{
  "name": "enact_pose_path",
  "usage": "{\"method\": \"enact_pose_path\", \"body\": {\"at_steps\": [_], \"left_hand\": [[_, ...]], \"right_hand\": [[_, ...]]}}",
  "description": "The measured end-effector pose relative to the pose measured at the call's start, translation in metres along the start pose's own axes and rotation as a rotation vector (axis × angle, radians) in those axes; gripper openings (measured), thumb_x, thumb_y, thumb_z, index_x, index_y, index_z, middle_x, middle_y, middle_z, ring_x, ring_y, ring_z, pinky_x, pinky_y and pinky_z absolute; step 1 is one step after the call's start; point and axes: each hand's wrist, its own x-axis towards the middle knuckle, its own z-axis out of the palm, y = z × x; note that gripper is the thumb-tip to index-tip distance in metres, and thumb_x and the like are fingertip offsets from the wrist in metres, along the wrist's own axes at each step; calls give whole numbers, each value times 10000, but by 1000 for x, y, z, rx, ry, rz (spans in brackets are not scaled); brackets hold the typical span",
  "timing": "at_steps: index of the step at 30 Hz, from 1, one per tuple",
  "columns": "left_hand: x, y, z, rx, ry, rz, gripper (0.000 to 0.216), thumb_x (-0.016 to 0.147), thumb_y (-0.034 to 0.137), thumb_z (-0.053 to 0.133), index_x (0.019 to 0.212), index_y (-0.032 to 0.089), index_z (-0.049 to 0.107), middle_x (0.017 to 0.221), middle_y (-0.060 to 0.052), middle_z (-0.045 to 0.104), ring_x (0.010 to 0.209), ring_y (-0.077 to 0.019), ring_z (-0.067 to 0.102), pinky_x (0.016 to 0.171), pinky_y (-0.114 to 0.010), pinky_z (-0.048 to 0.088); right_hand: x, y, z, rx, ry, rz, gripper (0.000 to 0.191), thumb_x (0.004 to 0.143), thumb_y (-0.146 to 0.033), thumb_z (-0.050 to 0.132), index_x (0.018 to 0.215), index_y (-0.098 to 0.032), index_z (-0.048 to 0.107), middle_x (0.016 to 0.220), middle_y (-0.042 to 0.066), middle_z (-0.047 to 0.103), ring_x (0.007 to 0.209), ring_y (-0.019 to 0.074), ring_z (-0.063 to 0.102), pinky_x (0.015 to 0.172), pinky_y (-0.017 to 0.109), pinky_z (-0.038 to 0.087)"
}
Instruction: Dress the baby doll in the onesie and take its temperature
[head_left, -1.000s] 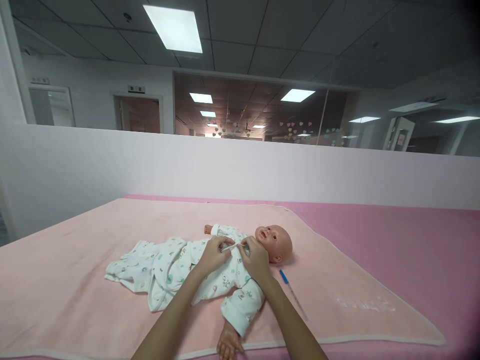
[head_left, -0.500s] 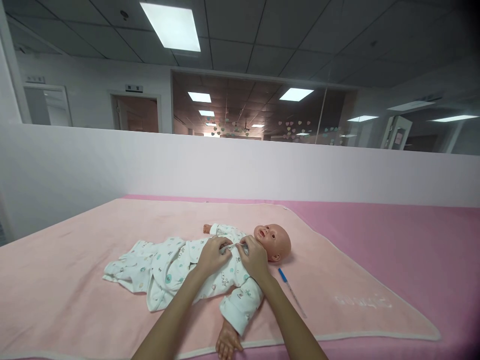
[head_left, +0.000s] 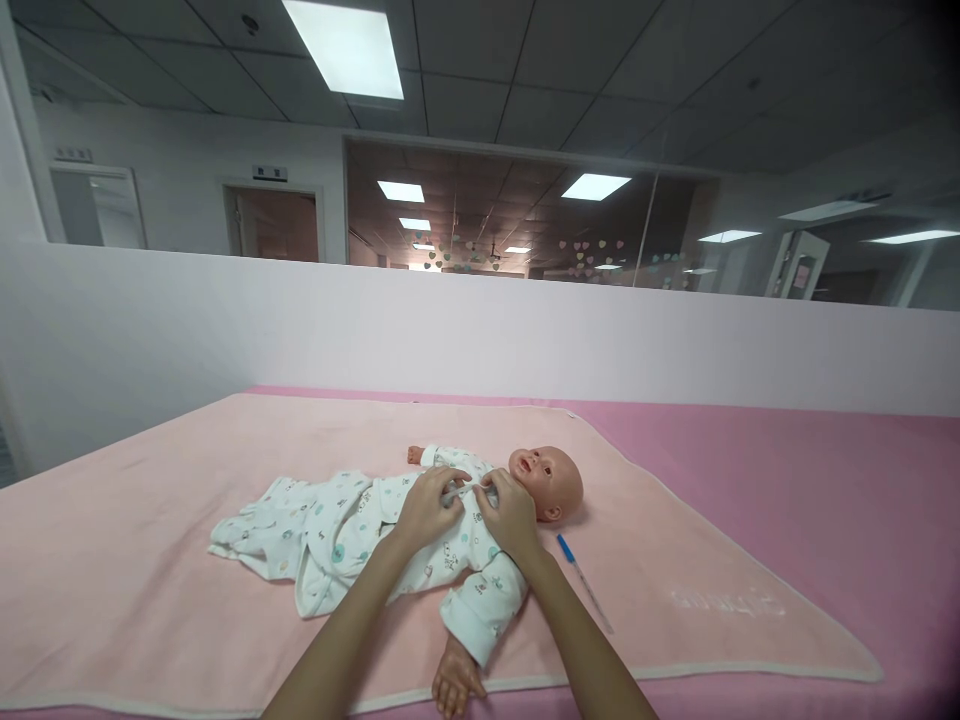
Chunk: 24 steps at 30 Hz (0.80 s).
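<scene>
A baby doll (head_left: 546, 482) lies on its back, head to the right, dressed in a white printed baby gown (head_left: 337, 535). Both my hands are over its upper chest. With fingers closed, my left hand (head_left: 431, 508) pinches a thin white cloth tie (head_left: 463, 489) of the gown. My right hand (head_left: 510, 512), just below the doll's chin, is closed on the tie from the other side. The fingertips nearly meet, and the exact shape of the tie between them is too small to make out. One doll arm (head_left: 480, 620) stretches toward me between my forearms.
Under the doll is a pink blanket (head_left: 172, 450) with a pale edge, spread on a darker pink surface (head_left: 787, 480). A slim clear stick with a blue cap (head_left: 566, 550) lies right of my right forearm. A low white partition (head_left: 480, 335) rises behind.
My left fingers have shifted slightly, and a little more of the white tie shows between my hands. The doll and the blue-capped stick stay where they were; the view tilts slightly.
</scene>
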Motion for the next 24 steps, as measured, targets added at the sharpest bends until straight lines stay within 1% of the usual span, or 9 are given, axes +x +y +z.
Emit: {"method": "enact_pose_path", "body": {"at_steps": [5,8,12,15,19,24], "left_hand": [[-1,0,2,55,-7,-38,317,645,124,452,924,213,574,823,-14,602,818,-184,499,740,-289,374],[-1,0,3,69,-2,-48,312,653,124,446,928,210,565,822,-17,599,818,-181,506,742,-288,374],[-1,-1,4,94,-1,-42,285,668,129,436,913,214,552,778,-6,588,789,-174,509,721,-281,373],[0,-2,5,97,-9,-21,275,669,129,432,904,215,546,782,-4,583,783,-172,507,715,-278,371],[1,-5,5,35,-25,-31,300,658,121,430,921,219,538,800,3,583,788,-164,508,717,-267,369],[2,-4,1,-86,-55,-87,334,642,107,423,942,214,523,781,14,575,703,-135,494,630,-230,361]], "right_hand": [[0,0,0,0,-6,10,110,791,-273,455,722,-196,494,725,-11,582,691,127,518,610,218,322],[0,0,0,-5,-6,10,112,790,-277,455,724,-196,495,730,-9,585,696,130,519,610,218,324],[0,0,0,-7,-3,-6,120,791,-280,449,725,-193,498,729,2,589,699,139,521,611,222,324],[0,0,0,-1,-3,-7,119,793,-280,449,725,-195,496,727,2,589,696,139,521,611,223,324],[0,0,0,4,-10,1,108,789,-273,456,720,-198,490,726,-7,585,697,135,522,620,221,324],[0,-1,-1,-2,-19,10,104,783,-269,458,715,-198,492,721,-7,585,695,135,522,611,221,318]]}}
